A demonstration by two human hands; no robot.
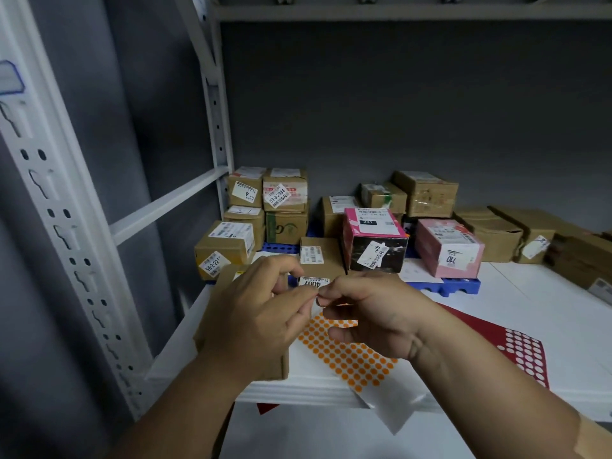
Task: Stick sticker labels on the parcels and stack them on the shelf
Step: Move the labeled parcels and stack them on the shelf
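Lower centre of frame: left hand (261,313) and right hand (371,313), fingertips pinched together above the orange dot sheet (351,356), apparently peeling a sticker too small to confirm, for the brown parcel (231,326) beneath, shelf (496,326) stacks behind.

We see two bare forearms coming up from the bottom edge, no sleeves in frame on either side. Left hand (261,313): no ring, watch or band that we can make out. Right hand (371,313): also bare, no glove. We see a deep skin crease across the right wrist, nothing worn there. Fingernails look short where we can see them; the fingertips are partly blurred. No markings or tape on either arm. We can't see above mid-forearm, so any clothing higher up is out of frame.
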